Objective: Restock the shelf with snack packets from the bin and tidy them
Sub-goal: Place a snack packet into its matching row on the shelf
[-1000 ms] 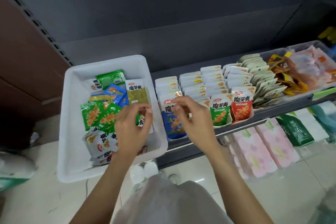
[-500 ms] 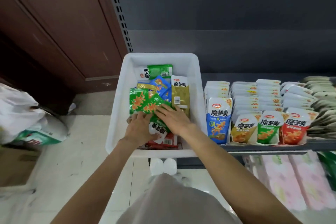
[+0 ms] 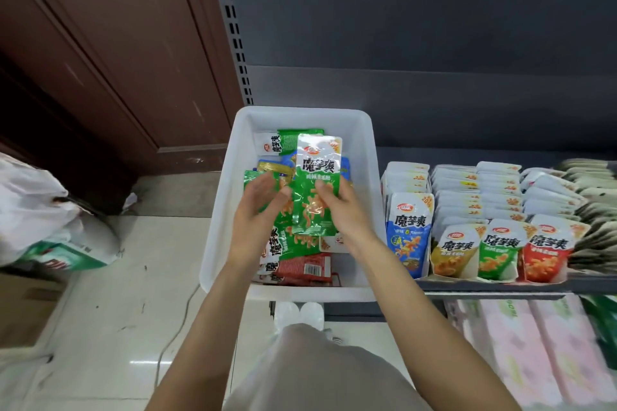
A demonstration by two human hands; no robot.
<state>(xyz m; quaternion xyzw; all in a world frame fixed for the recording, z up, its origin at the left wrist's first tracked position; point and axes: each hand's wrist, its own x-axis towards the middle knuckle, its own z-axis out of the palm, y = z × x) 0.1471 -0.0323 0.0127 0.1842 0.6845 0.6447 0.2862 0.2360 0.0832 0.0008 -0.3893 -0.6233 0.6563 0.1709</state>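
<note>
A white plastic bin stands on the left end of the dark shelf, holding loose green, blue, yellow and red snack packets. My right hand grips a green snack packet by its right edge and holds it upright above the pile. My left hand is over the bin's left side, fingers on another green packet in the pile. To the right, rows of packets stand in shelf trays: blue, yellow, green, red fronts.
A brown wooden door and a perforated shelf upright lie left of the bin. White bags sit on the pale floor at left. Pink packs fill the lower shelf. Olive packets fill the shelf's far right.
Both hands left the shelf rows and reached into the bin. My right hand has since lifted a green packet upright out of the pile. The view swung left.
</note>
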